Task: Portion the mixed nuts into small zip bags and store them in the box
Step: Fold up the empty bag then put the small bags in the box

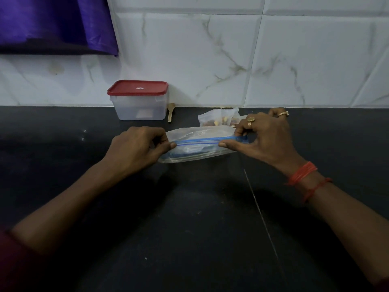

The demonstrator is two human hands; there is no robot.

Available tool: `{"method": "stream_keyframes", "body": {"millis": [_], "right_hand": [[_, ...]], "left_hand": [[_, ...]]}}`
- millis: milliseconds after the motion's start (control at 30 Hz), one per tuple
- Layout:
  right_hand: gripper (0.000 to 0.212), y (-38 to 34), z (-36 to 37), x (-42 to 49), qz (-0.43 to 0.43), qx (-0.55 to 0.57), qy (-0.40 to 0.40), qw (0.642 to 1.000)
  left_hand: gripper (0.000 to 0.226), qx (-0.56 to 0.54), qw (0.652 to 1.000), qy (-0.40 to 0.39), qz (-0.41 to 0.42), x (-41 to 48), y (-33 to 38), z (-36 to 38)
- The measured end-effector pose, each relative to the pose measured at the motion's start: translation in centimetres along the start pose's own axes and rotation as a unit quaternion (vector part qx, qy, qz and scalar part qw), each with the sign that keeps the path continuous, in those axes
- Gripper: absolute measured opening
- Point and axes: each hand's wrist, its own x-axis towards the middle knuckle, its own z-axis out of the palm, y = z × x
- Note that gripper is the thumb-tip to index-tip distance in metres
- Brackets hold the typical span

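Note:
A clear zip bag [195, 148] with a blue zip strip lies across the middle of the dark counter, with more folded plastic inside it. My left hand [139, 148] pinches the left end of the strip. My right hand [263, 135] pinches the right end, thumb stretched along the strip. Behind the right hand sits a clear bag of mixed nuts [219, 119], partly hidden by my fingers. The storage box [140, 104], translucent with a red lid on it, stands against the wall at the back.
A small wooden spoon [171, 111] leans at the wall right of the box. The black counter [189, 218] ends at a white marble-tiled wall [231, 60]. Purple cloth [52, 24] hangs at the top left.

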Motion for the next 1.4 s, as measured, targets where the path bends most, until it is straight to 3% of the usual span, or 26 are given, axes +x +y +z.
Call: {"method": "stream_keyframes", "body": {"millis": [100, 200, 333, 400, 467, 600, 667, 800, 900, 967, 1133, 1400], "right_hand": [[0.057, 0.3, 0.2, 0.0, 0.009, -0.023, -0.043, 0.999], [0.053, 0.3, 0.1, 0.0, 0.039, -0.023, -0.103, 0.994], [0.031, 0.7, 0.3, -0.3, 0.081, 0.122, -0.198, 0.969], [0.021, 1.0, 0.6, -0.5, 0.135, 0.229, -0.235, 0.935], [0.027, 1.2, 0.7, -0.6, 0.188, 0.344, -0.262, 0.882], [0.039, 1.5, 0.9, -0.7, 0.227, 0.476, -0.257, 0.810], [0.042, 1.7, 0.9, -0.8, 0.248, 0.526, -0.248, 0.775], [0.041, 2.1, 0.7, -0.9, 0.300, 0.602, -0.233, 0.703], [0.043, 2.4, 0.8, -1.1, 0.302, 0.615, -0.208, 0.698], [0.057, 2.7, 1.0, -1.3, 0.293, 0.618, -0.202, 0.701], [0.078, 3.0, 0.8, -1.3, 0.303, 0.610, -0.180, 0.710], [0.065, 2.2, 0.7, -1.0, 0.308, 0.626, -0.181, 0.693]], "left_hand": [[0.038, 0.034, 0.999, 0.016, 0.003, -0.1, 0.5, -0.2], [0.038, 0.024, 0.999, 0.023, 0.002, -0.1, 0.3, -0.2], [0.034, -0.094, 0.995, -0.006, -0.039, 0.2, 0.2, -0.7], [0.032, -0.186, 0.979, -0.025, -0.075, 0.4, 0.1, -0.8], [0.031, -0.278, 0.954, -0.030, -0.109, 0.4, 0.2, -0.9], [0.021, -0.501, 0.847, -0.062, -0.167, 0.4, 0.5, -1.0], [0.023, -0.548, 0.817, -0.059, -0.167, 0.4, 0.3, -1.0], [0.021, -0.577, 0.801, -0.068, -0.146, 0.4, -0.2, -0.3], [0.043, -0.611, 0.776, -0.073, -0.136, 0.3, -0.9, 0.0], [0.053, -0.625, 0.766, -0.079, -0.127, 0.3, -1.0, 0.1], [0.029, -0.617, 0.769, -0.082, -0.142, 0.5, -0.3, -0.1], [0.024, -0.614, 0.760, -0.124, -0.173, 0.3, 0.1, -0.4]]}}
